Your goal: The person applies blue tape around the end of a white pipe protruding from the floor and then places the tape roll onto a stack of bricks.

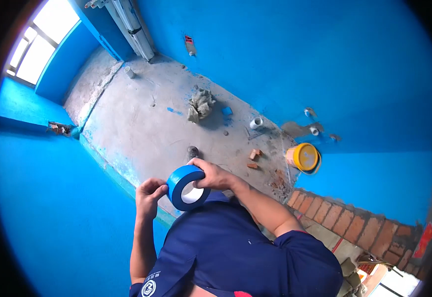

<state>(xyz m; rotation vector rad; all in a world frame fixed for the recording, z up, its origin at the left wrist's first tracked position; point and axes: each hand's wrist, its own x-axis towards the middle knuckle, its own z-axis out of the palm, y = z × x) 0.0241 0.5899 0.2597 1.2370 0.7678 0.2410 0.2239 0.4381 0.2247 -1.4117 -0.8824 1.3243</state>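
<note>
A wide roll of blue tape point(176, 184) with a white core is held up in front of my dark blue shirt. My right hand point(213, 176) grips its upper right side, thumb inside the core and fingers over the outer face. At the roll's left edge, my left hand point(150, 194) is closed in a pinch, thumb against forefinger, touching the tape. Whether a loose tape end lies between those fingertips is too small to tell.
Blue walls point(295, 64) border the bare concrete floor point(132, 109). On it lie a crumpled grey sack point(201, 104), a short white pipe piece point(256, 123) and broken bricks point(253, 156). A yellow bucket point(305, 157) stands by the right wall, near a brick edge point(344, 218).
</note>
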